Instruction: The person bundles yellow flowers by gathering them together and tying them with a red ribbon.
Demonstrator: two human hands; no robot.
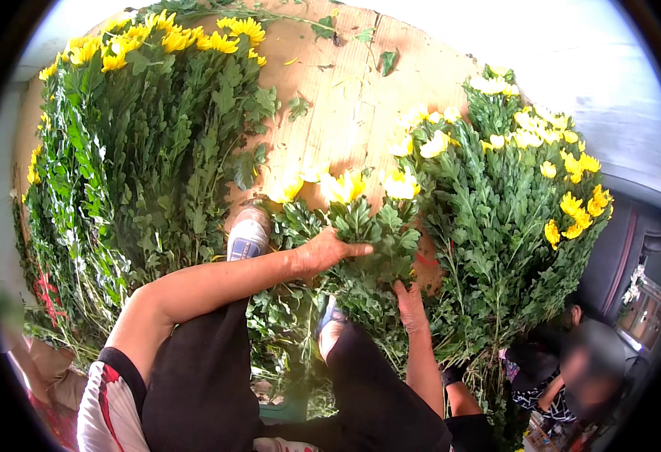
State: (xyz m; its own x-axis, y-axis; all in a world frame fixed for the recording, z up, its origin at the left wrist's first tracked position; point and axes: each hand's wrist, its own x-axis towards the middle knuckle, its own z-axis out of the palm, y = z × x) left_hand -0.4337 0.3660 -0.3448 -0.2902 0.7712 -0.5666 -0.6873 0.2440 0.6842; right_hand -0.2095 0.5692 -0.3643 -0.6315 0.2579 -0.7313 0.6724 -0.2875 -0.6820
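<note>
A small bunch of yellow chrysanthemums [379, 233] stands between my legs, its blooms pointing away from me. My left hand [329, 251] grips it from the left just below the flower heads, with the thumb lying across the leaves. Lower down on the right side, my right hand [411, 303] is closed on the same bunch. The leaves hide most of the fingers of both hands. A large pile of yellow chrysanthemums [157, 143] lies to the left. Another pile of chrysanthemums [496, 211] lies close by on the right, near my right hand.
Beneath the flowers is a tan wooden board [330, 105] with loose leaves and petals scattered on it. My shoe [249, 235] rests beside the left pile. Another person [552, 377] sits at the lower right, and part of a person's arm [29, 369] shows at the left edge.
</note>
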